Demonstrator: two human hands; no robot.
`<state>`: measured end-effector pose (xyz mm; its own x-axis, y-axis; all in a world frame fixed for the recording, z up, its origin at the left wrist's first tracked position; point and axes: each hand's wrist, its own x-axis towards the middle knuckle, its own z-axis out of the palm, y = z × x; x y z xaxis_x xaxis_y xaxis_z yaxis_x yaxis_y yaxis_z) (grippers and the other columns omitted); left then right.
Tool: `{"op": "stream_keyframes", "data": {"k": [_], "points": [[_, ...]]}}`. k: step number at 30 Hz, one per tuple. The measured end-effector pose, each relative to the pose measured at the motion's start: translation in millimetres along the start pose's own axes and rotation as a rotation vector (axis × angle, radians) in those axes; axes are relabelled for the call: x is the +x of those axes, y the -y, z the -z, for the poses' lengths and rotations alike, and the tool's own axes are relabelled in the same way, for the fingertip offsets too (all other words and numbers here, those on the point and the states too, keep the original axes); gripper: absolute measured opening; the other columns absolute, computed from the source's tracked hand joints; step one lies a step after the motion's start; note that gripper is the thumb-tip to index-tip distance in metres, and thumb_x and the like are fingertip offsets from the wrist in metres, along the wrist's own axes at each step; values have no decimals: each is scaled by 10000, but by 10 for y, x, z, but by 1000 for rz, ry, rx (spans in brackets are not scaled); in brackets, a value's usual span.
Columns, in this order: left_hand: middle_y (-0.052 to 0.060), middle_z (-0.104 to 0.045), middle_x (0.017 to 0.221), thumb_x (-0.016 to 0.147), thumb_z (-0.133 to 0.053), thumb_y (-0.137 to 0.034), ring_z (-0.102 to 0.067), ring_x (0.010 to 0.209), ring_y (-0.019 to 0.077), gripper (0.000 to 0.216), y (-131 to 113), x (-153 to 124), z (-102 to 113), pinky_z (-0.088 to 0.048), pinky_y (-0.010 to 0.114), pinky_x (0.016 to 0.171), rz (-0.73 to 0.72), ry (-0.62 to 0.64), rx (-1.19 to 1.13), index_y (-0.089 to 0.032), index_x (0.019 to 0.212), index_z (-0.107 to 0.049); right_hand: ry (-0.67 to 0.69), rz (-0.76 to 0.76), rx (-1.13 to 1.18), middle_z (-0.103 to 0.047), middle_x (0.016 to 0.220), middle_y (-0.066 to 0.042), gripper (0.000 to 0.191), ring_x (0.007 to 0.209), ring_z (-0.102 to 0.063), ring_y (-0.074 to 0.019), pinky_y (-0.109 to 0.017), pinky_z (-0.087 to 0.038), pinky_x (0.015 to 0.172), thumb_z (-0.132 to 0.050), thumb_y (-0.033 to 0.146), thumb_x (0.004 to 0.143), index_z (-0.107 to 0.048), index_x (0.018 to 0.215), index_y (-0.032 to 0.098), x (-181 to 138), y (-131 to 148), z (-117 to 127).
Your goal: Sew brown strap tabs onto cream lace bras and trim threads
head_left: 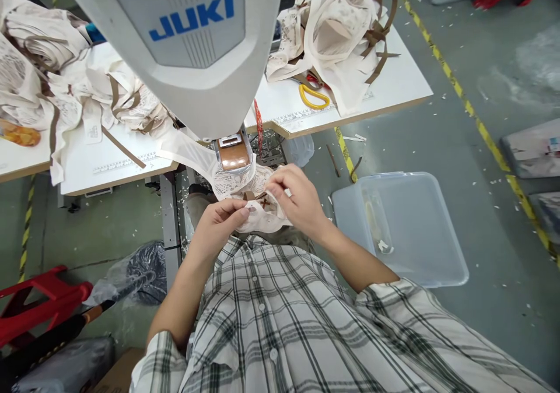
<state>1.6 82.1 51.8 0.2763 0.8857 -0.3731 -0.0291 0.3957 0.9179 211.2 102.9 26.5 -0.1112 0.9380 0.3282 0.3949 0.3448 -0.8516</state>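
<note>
A cream lace garment piece [227,183] with a brown strap lies under the head of a white JUKI sewing machine [184,37]. My left hand [219,224] pinches the near edge of the fabric, fingers closed on it. My right hand [297,197] grips the same piece from the right, fingertips pressed together on the brown strap just in front of the metal presser plate [234,154]. Both hands sit close together over my lap, above my plaid shirt.
White work tables [394,90] carry heaps of cream garment pieces [345,25] with brown straps and yellow-handled scissors [312,95]. A clear plastic bin [402,230] stands on the floor at the right. A red stool [39,299] and bags lie at the lower left.
</note>
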Motion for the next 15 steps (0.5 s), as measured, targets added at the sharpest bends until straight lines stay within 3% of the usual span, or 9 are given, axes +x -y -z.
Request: {"op": "stream_keyframes", "data": {"k": [2, 4, 7, 10, 15], "points": [[23, -711, 765, 825, -777, -386, -591, 674, 130, 208, 5, -3, 13, -472, 241, 650, 2, -26, -24, -181, 857, -775, -149, -51, -38, -602, 860, -42, 285, 853, -570, -192, -346, -453, 755, -511, 422, 1023, -596, 834, 228, 22, -104, 46], [24, -697, 749, 835, -765, -394, -584, 668, 132, 217, 0, -2, 22, -467, 243, 641, -7, -31, 2, -178, 849, -771, -189, -95, -29, -592, 813, -41, 378, 808, -564, -190, -346, -443, 727, -476, 479, 1028, -583, 767, 227, 29, -154, 87], [18, -661, 734, 855, -740, -413, -557, 660, 130, 239, -24, 10, 19, -450, 246, 629, -30, -19, 59, -174, 848, -755, 53, -84, 109, -650, 848, -49, 388, 836, -602, -195, -347, -473, 761, -533, 553, 984, -646, 810, 225, -2, -75, 95], [-8, -569, 666, 875, -713, -440, -481, 622, 110, 291, -53, 23, -2, -400, 235, 598, -72, -28, 110, -168, 772, -701, 264, -90, 225, -690, 942, -46, 299, 894, -630, -191, -336, -495, 812, -619, 514, 947, -679, 930, 222, -59, 96, 26], [-27, -483, 628, 894, -694, -454, -395, 585, 99, 332, -6, 19, -29, -332, 237, 558, -127, -39, 167, -173, 727, -634, 268, -204, 304, -666, 899, -26, 251, 850, -594, -159, -297, -468, 772, -576, 435, 982, -652, 894, 213, -99, 174, -91]]}}
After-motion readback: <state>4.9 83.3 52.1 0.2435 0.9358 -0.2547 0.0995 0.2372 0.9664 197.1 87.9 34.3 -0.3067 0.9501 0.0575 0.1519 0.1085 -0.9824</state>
